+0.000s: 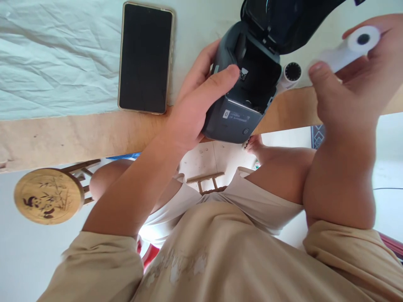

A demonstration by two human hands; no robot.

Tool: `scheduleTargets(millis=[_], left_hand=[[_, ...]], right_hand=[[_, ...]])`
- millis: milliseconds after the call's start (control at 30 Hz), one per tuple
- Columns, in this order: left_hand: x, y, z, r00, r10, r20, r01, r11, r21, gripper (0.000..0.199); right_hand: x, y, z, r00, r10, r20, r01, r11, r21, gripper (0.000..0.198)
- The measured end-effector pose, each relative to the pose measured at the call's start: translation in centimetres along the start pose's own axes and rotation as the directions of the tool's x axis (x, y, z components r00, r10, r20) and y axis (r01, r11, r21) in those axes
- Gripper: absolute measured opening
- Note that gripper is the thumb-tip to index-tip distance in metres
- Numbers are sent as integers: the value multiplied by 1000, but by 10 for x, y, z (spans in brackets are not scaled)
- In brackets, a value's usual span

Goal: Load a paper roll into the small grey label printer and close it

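Note:
My left hand [197,98] is wrapped around a dark grey portable receipt printer [233,119], its thumb resting on the rim of the paper bay. The printer's black lid [289,21] is swung up, so the hollow bay shows; a small pale mark is inside. To the right, my right hand [352,94] grips a white paper roll [341,56] with a dark hole in its end, slightly blurred and apart from the printer. Another white roll [286,82] with a black core lies on the table just beside the printer, between both hands.
A tablet or large phone [145,58] with a dark screen lies left of the printer. Wrinkled pale green cloth [59,58] covers the table behind its bare wooden edge [56,136]. A round wooden stool [48,196] stands below at left; my legs are under the edge.

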State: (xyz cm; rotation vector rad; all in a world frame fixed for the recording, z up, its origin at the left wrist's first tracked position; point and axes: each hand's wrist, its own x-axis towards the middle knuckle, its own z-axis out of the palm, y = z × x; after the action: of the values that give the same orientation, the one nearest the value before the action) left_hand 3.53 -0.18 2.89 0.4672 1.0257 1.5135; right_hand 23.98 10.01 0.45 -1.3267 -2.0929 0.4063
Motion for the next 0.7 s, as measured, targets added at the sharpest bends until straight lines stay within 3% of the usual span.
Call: scheduleTargets(millis=[133, 333, 500, 700], left_hand=[[0, 2, 4, 999, -20, -27, 20, 1000, 4, 31], [0, 3, -3, 998, -49, 32, 49, 999, -3, 31], [3, 1, -6, 999, -23, 50, 25, 999, -40, 26], [2, 0, -2, 999, -22, 32, 22, 999, -27, 26]], right_hand=[[1, 9, -2, 996, 59, 68, -48, 988, -147, 56], [-15, -20, 1, 974, -190, -124, 190, 982, -13, 41], [-22, -34, 16, 954, -206, 219, 237, 963, -129, 57], [-21, -34, 21, 970, -149, 191, 171, 979, -108, 57]])
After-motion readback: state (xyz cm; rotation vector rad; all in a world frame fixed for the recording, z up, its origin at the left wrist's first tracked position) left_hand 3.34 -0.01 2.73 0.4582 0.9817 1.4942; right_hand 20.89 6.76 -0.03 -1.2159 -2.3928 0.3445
